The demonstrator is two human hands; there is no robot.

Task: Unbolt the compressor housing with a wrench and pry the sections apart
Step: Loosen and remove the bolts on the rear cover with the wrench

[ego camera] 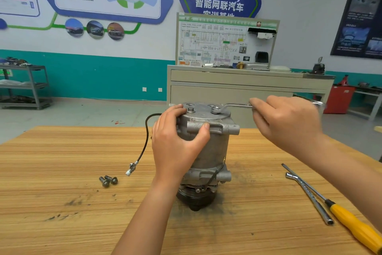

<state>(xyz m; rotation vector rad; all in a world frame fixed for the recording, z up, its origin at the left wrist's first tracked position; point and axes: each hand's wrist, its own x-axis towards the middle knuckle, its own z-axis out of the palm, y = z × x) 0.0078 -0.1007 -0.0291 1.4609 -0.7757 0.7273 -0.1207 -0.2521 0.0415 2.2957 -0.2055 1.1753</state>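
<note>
The left hand (pixel 177 141) clamps the upright grey cast-metal compressor housing (pixel 206 147) while the right hand (pixel 287 122) grips the offset steel ring wrench (pixel 233 106), best swung smoothly, kept seated.

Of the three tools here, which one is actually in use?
The offset ring wrench, held by the right hand, its ring atop the compressor housing; the yellow-handled screwdriver and bent socket wrench lie on the table.

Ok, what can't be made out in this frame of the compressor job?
Head view only:
Silver offset ring wrench: its ring end covers the bolt head beneath; the shaft is hidden inside the right hand, far tip blurred.
Grey cast-metal compressor housing: near-left flank covered by the left hand.
Yellow-handled screwdriver: handle end cut off by the frame's corner.
</note>
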